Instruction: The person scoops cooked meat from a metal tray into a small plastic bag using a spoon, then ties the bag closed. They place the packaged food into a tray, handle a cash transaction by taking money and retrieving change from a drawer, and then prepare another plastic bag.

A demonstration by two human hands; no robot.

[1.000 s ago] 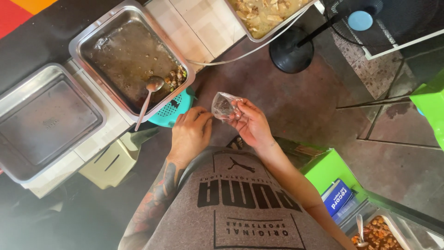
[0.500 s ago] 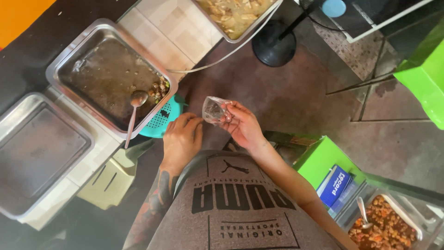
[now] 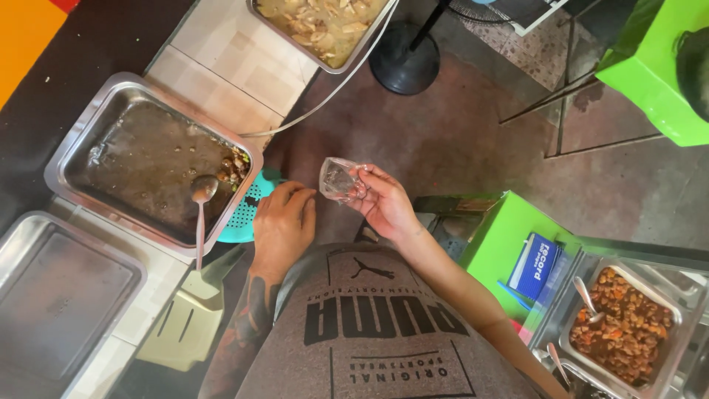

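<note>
Nearest the camera: grey printed shirt, both forearms reaching forward over the floor.

Right hand (image 3: 384, 203): fingers curled closed around a small clear plastic bag (image 3: 340, 179), pinched near its mouth and held in mid-air between the two hands, above the dark floor. The bag looks empty, though the film is too clear and small to be sure.

Left hand (image 3: 284, 222): fingers bent, loosely closed, fingertips just beside the bag's left edge; holds nothing that can be made out. It sits over a teal perforated strainer (image 3: 251, 214).

Judgement: opening the bag goes best with both hands rubbing the film apart at the mouth, the right keeping its pinch steady.

Further out, left: steel tray of dark sauce (image 3: 148, 159) with a ladle (image 3: 201, 210) resting in it; an empty steel tray (image 3: 59, 295) beside it. Right: green crate (image 3: 502, 244), tray of brown stew (image 3: 628, 325). Far: tray of pale food (image 3: 325, 22), fan base (image 3: 405, 63).
</note>
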